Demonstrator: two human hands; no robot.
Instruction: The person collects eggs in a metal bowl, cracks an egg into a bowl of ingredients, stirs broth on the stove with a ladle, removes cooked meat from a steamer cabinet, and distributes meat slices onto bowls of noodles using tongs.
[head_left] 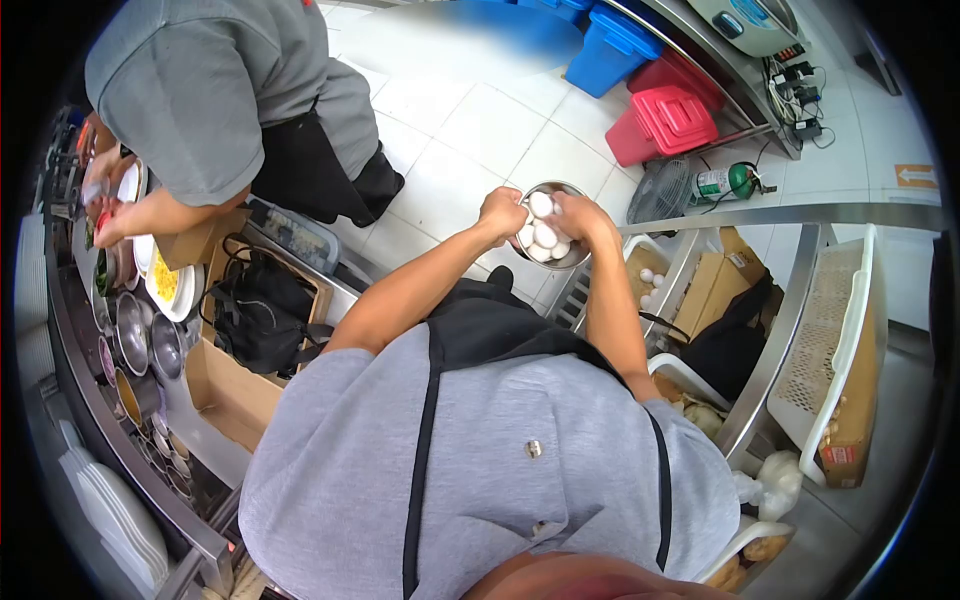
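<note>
A round metal bowl [578, 258] is held out in front of my body over the floor. Several white eggs [545, 235] fill it. My left hand [503, 214] is closed on the bowl's left rim, thumb toward the inside. My right hand [582, 218] reaches in over the right side, slightly blurred. Its fingers curl against the eggs and appear to close round one; the fingertips are partly hidden.
At right, a metal-framed rack holds a white bin with more eggs [650, 280], a cardboard box [708, 290] and a perforated basket [815, 330]. A co-worker [200, 100] handles plates at the left counter. Beyond stand red [660, 125] and blue bins [612, 50].
</note>
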